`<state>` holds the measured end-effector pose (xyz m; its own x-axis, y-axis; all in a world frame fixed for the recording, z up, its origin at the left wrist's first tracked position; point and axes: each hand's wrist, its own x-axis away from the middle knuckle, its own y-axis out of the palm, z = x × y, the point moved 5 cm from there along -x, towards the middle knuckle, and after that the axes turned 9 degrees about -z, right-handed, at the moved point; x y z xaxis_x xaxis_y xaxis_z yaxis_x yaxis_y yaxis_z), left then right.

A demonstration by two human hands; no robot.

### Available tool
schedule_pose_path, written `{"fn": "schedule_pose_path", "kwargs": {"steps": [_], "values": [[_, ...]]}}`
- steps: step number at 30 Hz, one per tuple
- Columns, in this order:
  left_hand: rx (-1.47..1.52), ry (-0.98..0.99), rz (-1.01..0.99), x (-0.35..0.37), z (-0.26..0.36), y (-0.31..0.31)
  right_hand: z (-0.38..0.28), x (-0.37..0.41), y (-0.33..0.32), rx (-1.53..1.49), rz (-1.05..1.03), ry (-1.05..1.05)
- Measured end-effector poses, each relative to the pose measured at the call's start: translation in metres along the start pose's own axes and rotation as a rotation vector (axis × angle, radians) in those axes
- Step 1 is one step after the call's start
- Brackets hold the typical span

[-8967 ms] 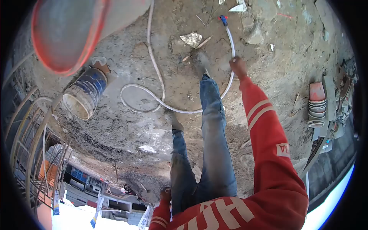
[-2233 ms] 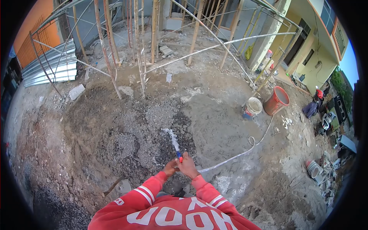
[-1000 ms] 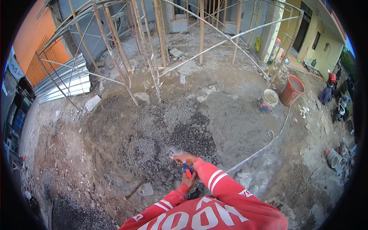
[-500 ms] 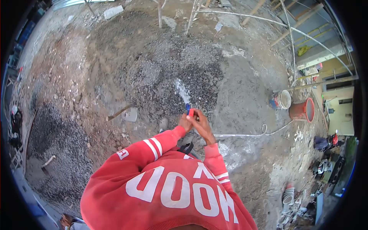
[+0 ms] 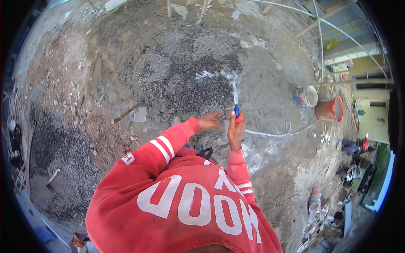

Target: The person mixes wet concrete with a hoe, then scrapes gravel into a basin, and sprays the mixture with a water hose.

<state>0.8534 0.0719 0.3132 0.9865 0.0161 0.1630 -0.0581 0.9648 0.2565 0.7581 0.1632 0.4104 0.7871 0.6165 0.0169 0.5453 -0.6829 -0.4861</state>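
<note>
Our right hand (image 5: 235, 131) clenches the hose nozzle (image 5: 236, 113), left hand (image 5: 211, 121) curled loosely beside; a wet slip would swing our water jet (image 5: 233, 86) off the gravel (image 5: 185, 71)

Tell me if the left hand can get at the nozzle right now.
Likely yes: the left hand hovers just beside the nozzle, with nothing between them, though the right hand grips it from below.

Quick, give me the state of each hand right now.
Left hand: next to the blue and red nozzle of the white hose; open or closed cannot be told.
Right hand: closed on that nozzle.
</note>
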Motion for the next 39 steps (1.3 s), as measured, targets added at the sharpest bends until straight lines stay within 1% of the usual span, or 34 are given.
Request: {"fn": "schedule_pose_path", "kwargs": {"steps": [1, 2, 3, 4, 6, 7, 8, 9, 10, 11, 12, 13, 14, 16, 17, 19, 21, 22, 23, 25, 26, 28, 31, 32, 34, 35, 36, 38, 39], "values": [[-0.002, -0.005, -0.037, 0.000, 0.001, -0.006, 0.012, -0.003, -0.006, 0.074, -0.033, 0.063], [0.383, -0.094, 0.042, 0.001, 0.011, -0.018, 0.017, -0.004, -0.009, 0.076, 0.002, 0.079], [0.762, -0.199, 0.125, 0.001, 0.012, -0.024, 0.020, -0.003, -0.005, 0.122, -0.065, 0.095], [0.750, -0.219, 0.087, -0.005, 0.014, -0.026, 0.023, -0.001, -0.001, 0.166, -0.130, 0.112], [1.055, -0.160, 0.139, -0.019, 0.015, -0.032, 0.002, 0.006, 0.011, 0.215, -0.161, 0.085], [1.044, -0.184, 0.107, -0.028, 0.013, -0.032, -0.003, 0.011, 0.020, 0.216, -0.187, 0.043], [1.047, -0.122, 0.092, -0.040, 0.007, -0.036, -0.009, 0.013, 0.030, 0.217, -0.218, -0.003], [1.050, -0.057, 0.081, -0.049, 0.002, -0.040, -0.015, 0.016, 0.034, 0.214, -0.189, 0.010], [1.039, -0.073, 0.059, -0.055, -0.005, -0.044, -0.020, 0.020, 0.041, 0.198, -0.226, 0.019], [1.111, -0.060, 0.044, -0.059, -0.005, -0.047, -0.022, 0.023, 0.044, 0.181, -0.265, 0.028], [1.184, -0.047, 0.029, -0.063, -0.004, -0.050, -0.022, 0.025, 0.042, 0.174, -0.240, 0.037], [1.258, -0.088, 0.069, -0.064, -0.007, -0.052, -0.021, 0.027, 0.042, 0.151, -0.237, 0.022], [1.240, -0.093, 0.051, -0.066, -0.010, -0.054, -0.020, 0.026, 0.042, 0.130, -0.233, -0.002], [1.323, -0.055, 0.005, -0.070, -0.029, -0.063, -0.011, 0.026, 0.040, 0.114, -0.172, -0.031], [1.257, -0.062, 0.038, -0.072, -0.036, -0.067, -0.008, 0.026, 0.037, 0.136, -0.180, -0.001], [1.220, -0.093, 0.228, -0.062, -0.017, -0.058, -0.002, 0.030, 0.036, 0.185, -0.195, 0.020], [1.164, -0.080, 0.209, -0.062, -0.020, -0.058, 0.004, 0.032, 0.037, 0.236, -0.217, 0.022], [1.167, -0.104, 0.225, -0.063, -0.025, -0.058, 0.008, 0.031, 0.040, 0.258, -0.236, 0.035], [1.172, -0.130, 0.242, -0.064, -0.032, -0.059, 0.007, 0.030, 0.043, 0.242, -0.218, 0.008], [1.203, -0.194, 0.200, -0.069, -0.047, -0.063, 0.001, 0.025, 0.047, 0.224, -0.190, -0.048], [1.186, -0.168, 0.193, -0.070, -0.048, -0.065, -0.004, 0.023, 0.049, 0.203, -0.200, -0.068], [1.221, -0.184, 0.274, -0.072, -0.049, -0.071, -0.016, 0.019, 0.051, 0.180, -0.206, -0.107], [1.228, -0.140, 0.299, -0.069, -0.037, -0.085, -0.023, 0.016, 0.055, 0.159, -0.312, -0.040], [1.220, -0.131, 0.296, -0.065, -0.038, -0.094, -0.022, 0.015, 0.056, 0.158, -0.307, -0.051], [1.205, -0.073, 0.168, -0.061, -0.037, -0.112, -0.015, 0.014, 0.058, 0.203, -0.303, -0.016], [1.130, -0.100, 0.264, -0.052, -0.016, -0.110, -0.007, 0.012, 0.061, 0.191, -0.298, -0.007], [1.124, -0.098, 0.260, -0.048, -0.015, -0.114, -0.008, 0.010, 0.059, 0.189, -0.292, -0.011], [0.920, -0.104, 0.430, -0.027, -0.017, -0.133, -0.008, 0.008, 0.055, 0.204, -0.253, 0.050], [0.887, -0.145, 0.585, -0.017, -0.026, -0.143, -0.008, 0.007, 0.055, 0.202, -0.251, 0.051]]}}
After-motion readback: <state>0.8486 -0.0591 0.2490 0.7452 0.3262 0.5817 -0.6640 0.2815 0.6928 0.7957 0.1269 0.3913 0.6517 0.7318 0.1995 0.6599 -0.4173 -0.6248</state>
